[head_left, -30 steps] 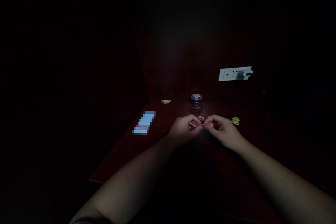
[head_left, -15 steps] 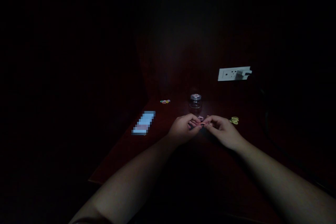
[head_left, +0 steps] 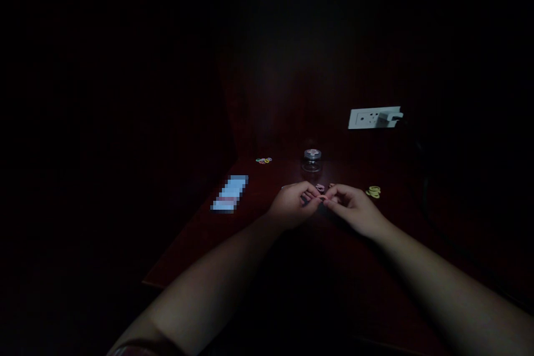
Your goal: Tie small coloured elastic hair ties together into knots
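Between my fingertips is a small orange hair tie (head_left: 322,197), pinched at its left end by my left hand (head_left: 293,203) and at its right end by my right hand (head_left: 352,207). It arches slightly upward. Just beyond the fingers lie pink hair ties (head_left: 320,187), partly hidden by my hands. A small clear jar (head_left: 312,161) with a patterned lid stands behind them. To the right of my right hand sits a small pile of yellow hair ties (head_left: 374,192). Several mixed-colour little bands (head_left: 263,161) lie farther back on the left.
A phone-like lit rectangle (head_left: 230,193), blurred out, lies on the dark red table (head_left: 183,256) left of my hands. On the back wall is a white socket plate (head_left: 374,117) with a charger plugged in. A dark cable runs down the right side. The surroundings are very dark.
The orange hair tie now shows as a raised arch between my fingers, where it was flatter before. Both hands stay almost in place; the view has shifted slightly.
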### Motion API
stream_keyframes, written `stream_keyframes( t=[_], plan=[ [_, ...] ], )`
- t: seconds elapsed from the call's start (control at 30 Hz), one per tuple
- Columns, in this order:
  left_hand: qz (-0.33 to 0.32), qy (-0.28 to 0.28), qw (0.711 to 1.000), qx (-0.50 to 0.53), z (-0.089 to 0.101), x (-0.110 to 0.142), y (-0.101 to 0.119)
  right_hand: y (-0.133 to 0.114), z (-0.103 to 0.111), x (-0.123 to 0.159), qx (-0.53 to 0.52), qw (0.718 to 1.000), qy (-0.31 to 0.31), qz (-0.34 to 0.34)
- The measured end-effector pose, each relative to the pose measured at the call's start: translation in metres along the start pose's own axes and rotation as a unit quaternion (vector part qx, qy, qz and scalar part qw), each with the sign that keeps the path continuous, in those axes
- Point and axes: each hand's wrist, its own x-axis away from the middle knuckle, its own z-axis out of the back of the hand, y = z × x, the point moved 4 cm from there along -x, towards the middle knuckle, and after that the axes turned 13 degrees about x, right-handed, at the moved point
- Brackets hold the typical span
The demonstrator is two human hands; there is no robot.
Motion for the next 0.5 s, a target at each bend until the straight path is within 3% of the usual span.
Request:
stream_keyframes(
  t=[0.5],
  plan=[
    [0.014,-0.013,1.0,-0.011,-0.0002,0.0009,0.0056,-0.0019,0.0019,0.0,0.066,0.997,0.005,0.042]
  ],
)
